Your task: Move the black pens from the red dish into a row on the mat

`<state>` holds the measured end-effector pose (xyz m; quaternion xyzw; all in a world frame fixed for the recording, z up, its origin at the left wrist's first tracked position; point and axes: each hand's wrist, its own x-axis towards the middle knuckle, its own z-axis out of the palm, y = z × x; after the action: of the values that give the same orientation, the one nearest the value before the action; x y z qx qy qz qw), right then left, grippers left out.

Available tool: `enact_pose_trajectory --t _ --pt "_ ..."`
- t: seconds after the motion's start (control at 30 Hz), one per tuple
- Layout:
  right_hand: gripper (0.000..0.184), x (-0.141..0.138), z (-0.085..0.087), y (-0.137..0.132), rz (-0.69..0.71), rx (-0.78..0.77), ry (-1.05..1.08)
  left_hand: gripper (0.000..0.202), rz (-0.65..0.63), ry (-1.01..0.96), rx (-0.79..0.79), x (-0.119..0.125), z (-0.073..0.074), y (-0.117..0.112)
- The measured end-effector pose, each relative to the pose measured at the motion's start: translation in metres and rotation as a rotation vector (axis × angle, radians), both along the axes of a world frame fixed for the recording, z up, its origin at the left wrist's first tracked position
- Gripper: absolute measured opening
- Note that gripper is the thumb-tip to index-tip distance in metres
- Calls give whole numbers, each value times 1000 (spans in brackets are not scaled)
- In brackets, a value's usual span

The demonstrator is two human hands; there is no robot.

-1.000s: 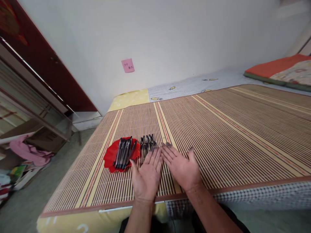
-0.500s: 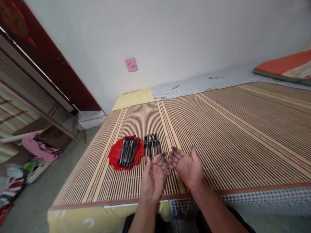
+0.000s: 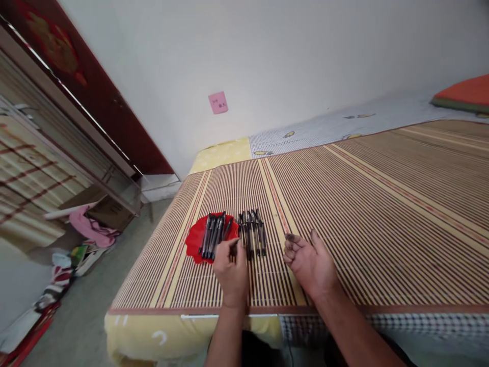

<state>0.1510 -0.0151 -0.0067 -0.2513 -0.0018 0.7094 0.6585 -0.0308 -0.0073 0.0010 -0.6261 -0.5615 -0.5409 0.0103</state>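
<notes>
My left hand (image 3: pixel 231 270) is turned palm down over the near edge of a red scalloped plate (image 3: pixel 194 239). Its thumb and forefinger are apart, with no held thing visible between them. Several black pens (image 3: pixel 214 233) lie side by side on that plate, their lower ends partly hidden by this hand. Just right of the plate, a row of black-capped clear pens (image 3: pixel 254 233) rests on the striped mat (image 3: pixel 344 219). My right hand (image 3: pixel 311 262) hovers palm up to the right of the row, fingers loosely bent, thumb apart, holding nothing. Dark smudges mark its fingertips.
The mat covers a bed with a yellow patterned cloth (image 3: pixel 191 339) along its near edge. A pink note (image 3: pixel 218 103) is stuck to the white wall. An orange folded bedding piece (image 3: pixel 466 94) lies far right. Boxes and a pink cloth (image 3: pixel 91 228) are on the floor at left.
My hands, earlier palms up with fingertips together, have parted. The left turned over and moved towards the plate; the right fingers have curled a little. The view has shifted slightly left.
</notes>
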Motion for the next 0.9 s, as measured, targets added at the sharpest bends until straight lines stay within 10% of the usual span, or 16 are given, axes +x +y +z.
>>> enact_pose_trajectory --t 0.23,0.9 --pt "55 -2 -1 1 31 36 -33 8 364 355 -16 -50 6 16" --pt "48 -1 -3 0 72 49 -16 19 514 503 -459 -42 7 36"
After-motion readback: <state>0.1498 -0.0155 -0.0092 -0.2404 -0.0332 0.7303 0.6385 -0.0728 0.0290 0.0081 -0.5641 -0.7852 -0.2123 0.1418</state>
